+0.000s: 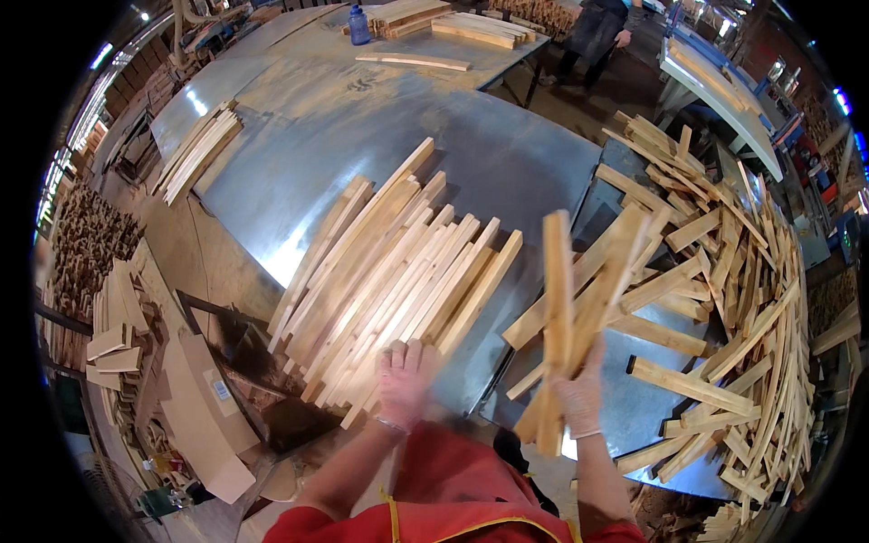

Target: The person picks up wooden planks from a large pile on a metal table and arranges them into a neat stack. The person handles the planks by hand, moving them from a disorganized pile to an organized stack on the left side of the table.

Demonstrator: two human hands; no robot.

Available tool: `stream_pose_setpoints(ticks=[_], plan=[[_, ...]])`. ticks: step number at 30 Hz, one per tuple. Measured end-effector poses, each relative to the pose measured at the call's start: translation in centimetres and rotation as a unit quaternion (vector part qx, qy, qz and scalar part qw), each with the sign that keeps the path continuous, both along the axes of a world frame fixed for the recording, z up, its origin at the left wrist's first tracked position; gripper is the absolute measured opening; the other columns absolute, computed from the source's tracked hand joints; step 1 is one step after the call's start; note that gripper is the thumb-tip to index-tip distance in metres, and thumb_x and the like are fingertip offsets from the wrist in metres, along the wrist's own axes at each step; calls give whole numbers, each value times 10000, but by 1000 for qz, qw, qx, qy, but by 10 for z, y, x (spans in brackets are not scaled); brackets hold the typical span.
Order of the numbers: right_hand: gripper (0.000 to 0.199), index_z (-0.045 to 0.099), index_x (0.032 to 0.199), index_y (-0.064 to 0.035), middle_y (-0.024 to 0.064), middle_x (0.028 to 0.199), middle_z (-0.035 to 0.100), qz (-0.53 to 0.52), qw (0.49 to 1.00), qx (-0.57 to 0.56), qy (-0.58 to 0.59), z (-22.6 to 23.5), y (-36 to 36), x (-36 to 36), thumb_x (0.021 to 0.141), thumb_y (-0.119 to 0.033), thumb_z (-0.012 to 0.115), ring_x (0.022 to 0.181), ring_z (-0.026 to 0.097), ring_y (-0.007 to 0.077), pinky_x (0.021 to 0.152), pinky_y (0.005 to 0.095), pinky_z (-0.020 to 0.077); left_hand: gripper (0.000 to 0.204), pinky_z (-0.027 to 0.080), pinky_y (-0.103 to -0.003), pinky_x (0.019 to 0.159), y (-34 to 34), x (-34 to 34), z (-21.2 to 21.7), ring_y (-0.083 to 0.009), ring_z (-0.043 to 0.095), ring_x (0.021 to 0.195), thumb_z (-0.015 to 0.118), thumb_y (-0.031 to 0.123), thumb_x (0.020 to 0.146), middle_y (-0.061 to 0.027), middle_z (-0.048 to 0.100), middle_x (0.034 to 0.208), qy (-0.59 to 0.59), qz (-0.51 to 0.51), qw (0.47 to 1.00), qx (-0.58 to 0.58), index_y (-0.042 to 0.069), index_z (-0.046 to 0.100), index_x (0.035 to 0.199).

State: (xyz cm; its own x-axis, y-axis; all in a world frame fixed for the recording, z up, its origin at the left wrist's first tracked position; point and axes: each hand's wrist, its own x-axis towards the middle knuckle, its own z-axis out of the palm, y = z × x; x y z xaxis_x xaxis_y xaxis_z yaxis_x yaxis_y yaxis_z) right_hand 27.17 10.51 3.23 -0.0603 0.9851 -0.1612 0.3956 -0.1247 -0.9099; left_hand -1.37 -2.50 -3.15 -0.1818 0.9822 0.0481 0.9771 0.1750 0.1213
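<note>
My left hand (405, 380), in a thin pale glove, lies flat with its fingers over the near ends of a row of wooden strips (389, 290). These strips lie side by side, slanting away from me on the metal table, with their far ends uneven. Off to the right, my right hand (579, 394), gloved too, grips a few wooden slats (558, 299) held up at a slant above the table. The slats cross each other and are smeared by motion, so their exact number is unclear. Part of my right hand's fingers is hidden behind them.
A large jumbled pile of wooden slats (724, 362) covers the right side. A small stack of strips (201, 149) sits at the metal table's (471, 136) left edge. At the back are a blue jug (359, 25) and more boards (480, 29). A person (597, 36) stands beyond. Cardboard (204, 407) is at left.
</note>
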Motion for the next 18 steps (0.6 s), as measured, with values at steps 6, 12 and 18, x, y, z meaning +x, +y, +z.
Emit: stream_pose_setpoints(ticks=[6,12,18], plan=[[955,227,1650,-42,293,1507,512,50,988,-40,-138,-38,-24,-92,873,-229,749,1387,525,466,1152,470,455,531,409,-576,1095,0,61,4,-379,538,1327,673,267,842,-146,616,1322,-190,56,973,-121,78,600,1333],[1113,261,1625,-54,277,1592,405,112,963,-1,-244,-45,-3,-103,766,-395,881,1411,492,466,1152,479,464,564,428,-546,1114,-16,29,4,-328,529,1353,705,383,864,-114,630,1316,-207,-196,944,-165,111,604,1348],[1178,200,1636,-37,296,1583,397,152,929,-61,-333,-34,-3,-125,738,-367,886,1373,526,483,1119,484,492,599,428,-467,1134,-73,-46,-51,-305,532,1372,728,248,856,-129,559,1462,65,-244,967,-32,199,583,1435]])
